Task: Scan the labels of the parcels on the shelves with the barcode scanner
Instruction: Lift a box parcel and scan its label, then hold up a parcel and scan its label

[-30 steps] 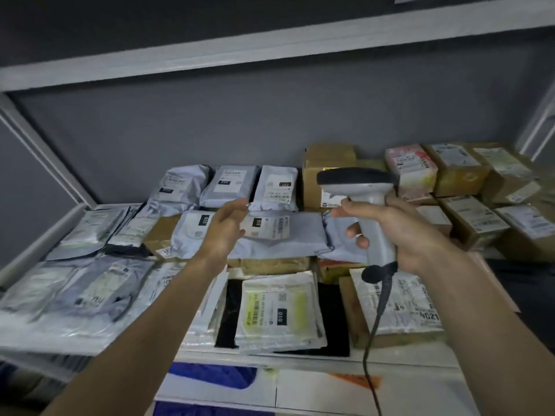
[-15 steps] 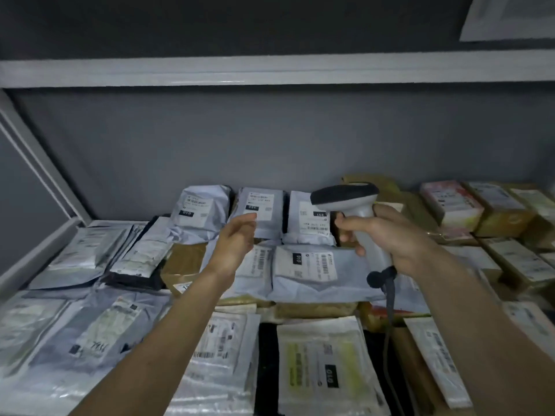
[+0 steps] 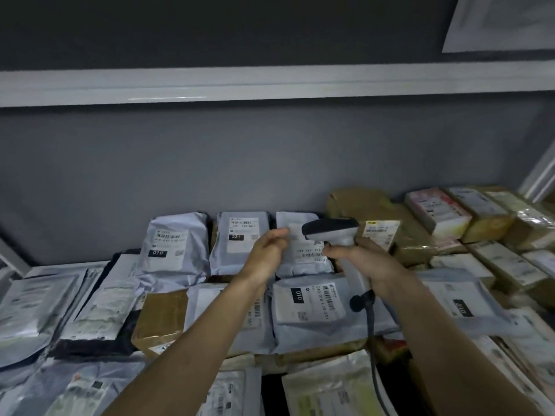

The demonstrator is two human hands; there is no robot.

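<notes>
Head view: we see the right hand (image 3: 371, 262) wrapped round the grip of the barcode scanner (image 3: 333, 232), its head at centre frame aimed left at the label (image 3: 309, 249) of a grey mailer (image 3: 300, 250) standing in the back row. The left hand (image 3: 265, 253) reaches the same mailer at its left edge, fingers bent against it; whether it pinches the wrapper or only steadies it, we cannot tell. Scanner head and label sit just beside each other, and the head overlaps the label's upper part.

Progress, as we judge it: this one parcel is in the scanning step. Nothing in view marks any parcel as scanned, so no count of what is done can be taken. Much plainly remains within reach: the two grey mailers to the left, tagged "010" (image 3: 172, 247) and "231" (image 3: 240, 241), the flat mailer (image 3: 312, 307) below centre, the cardboard boxes (image 3: 450, 217) at right, and the flat bags (image 3: 39, 304) at lower left.

Hard to read: no scan beam or indicator light is visible, so we cannot say the read has registered. The scanner's cable (image 3: 372, 331) drops out of the bottom of the frame. The right edge blurs and the boxes there smear; their labels are illegible. Parcels at the bottom are cut off, and both forearms cover several. The shelf (image 3: 270, 85) above shows only its front lip, and only a corner of something pale sits at upper right.
</notes>
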